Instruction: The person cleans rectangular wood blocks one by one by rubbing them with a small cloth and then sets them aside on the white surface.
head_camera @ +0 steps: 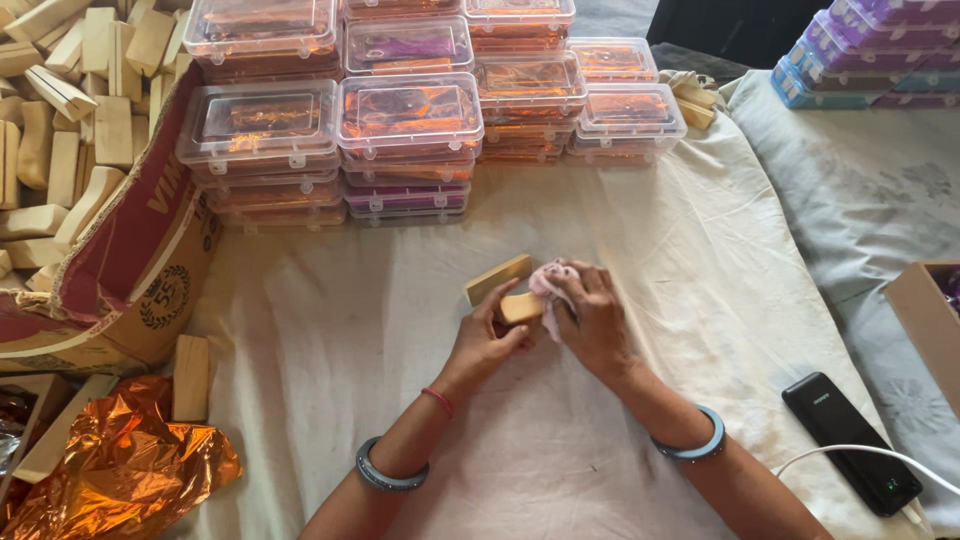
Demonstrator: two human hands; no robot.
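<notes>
My left hand grips a small wooden block over the white cloth. My right hand presses a crumpled pink rag against that block. Just behind them a second, longer wooden block lies flat on the cloth. Both wrists wear blue-grey bangles, and the left one also has a thin red band.
Stacks of clear plastic boxes stand at the back. A torn cardboard box full of wooden blocks is at the left, with orange foil and a loose block below it. A black power bank with a white cable lies at right.
</notes>
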